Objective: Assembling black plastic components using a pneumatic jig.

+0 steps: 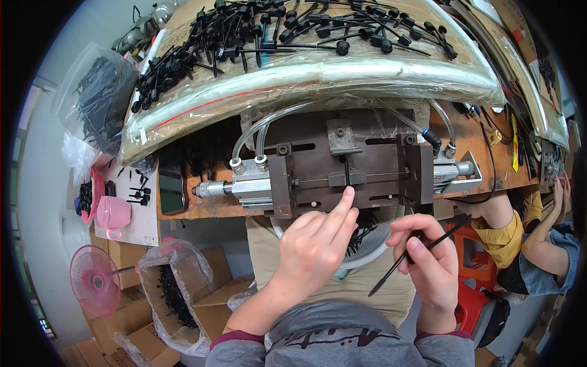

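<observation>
At the front of the dark metal fixture (376,153), my left hand (313,248) reaches up with its index finger stretched out. That fingertip touches the near end of a thin black rod (348,174), which lies between small clamp blocks (335,179) in the fixture's middle. Nothing is gripped in this hand. My right hand (437,266) is closed round a slim black plastic stem (385,281) to the right of the left hand. The stem slants from lower left to upper right; the fingers partly hide its middle.
Pneumatic cylinders (254,191) with clear hoses (244,137) flank the fixture. Black stems with round knobs (342,47) are heaped on a plastic-wrapped shelf behind it. A basket (373,251) sits below. Left stand a pink fan (95,280) and lined carton (211,266); another person (541,251) sits right.
</observation>
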Tool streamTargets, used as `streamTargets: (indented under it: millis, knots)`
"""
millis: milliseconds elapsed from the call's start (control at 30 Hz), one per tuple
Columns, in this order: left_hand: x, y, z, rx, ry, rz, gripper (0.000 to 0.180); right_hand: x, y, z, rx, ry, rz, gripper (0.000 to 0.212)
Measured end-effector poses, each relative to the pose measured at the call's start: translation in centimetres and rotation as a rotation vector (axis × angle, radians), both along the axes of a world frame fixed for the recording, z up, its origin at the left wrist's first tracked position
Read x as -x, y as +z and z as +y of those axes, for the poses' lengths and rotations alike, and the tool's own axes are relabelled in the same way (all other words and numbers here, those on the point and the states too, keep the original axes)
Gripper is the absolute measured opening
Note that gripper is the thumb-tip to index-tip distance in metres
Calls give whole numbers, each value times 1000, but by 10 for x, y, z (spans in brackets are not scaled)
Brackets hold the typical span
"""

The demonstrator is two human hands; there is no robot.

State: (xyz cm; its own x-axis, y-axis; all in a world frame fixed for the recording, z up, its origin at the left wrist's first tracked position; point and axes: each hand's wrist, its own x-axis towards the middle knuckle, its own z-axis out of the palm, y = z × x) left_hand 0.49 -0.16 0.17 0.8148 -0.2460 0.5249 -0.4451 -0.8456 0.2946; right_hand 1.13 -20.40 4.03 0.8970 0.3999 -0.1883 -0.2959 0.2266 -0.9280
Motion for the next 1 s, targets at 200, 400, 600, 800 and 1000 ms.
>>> streamTargets:
  millis: [200,400,600,800,1000]
  knots:
    - [-4,3,-1,13,16,26,26,2,-12,-3,-78,-102,-105,32]
    - [-3,1,-3,34,24,29,27,1,-16,5,-62,-323,-84,35]
    - [23,4,-14,206,-156,-101,33,2,-38,12,-14,-328,-162,38]
    - [16,2,-21,308,-149,-136,33,12,-36,31,23,-98,-116,36]
    - [15,4,-12,374,-113,6,31,4,-34,29,224,-155,-180,34]
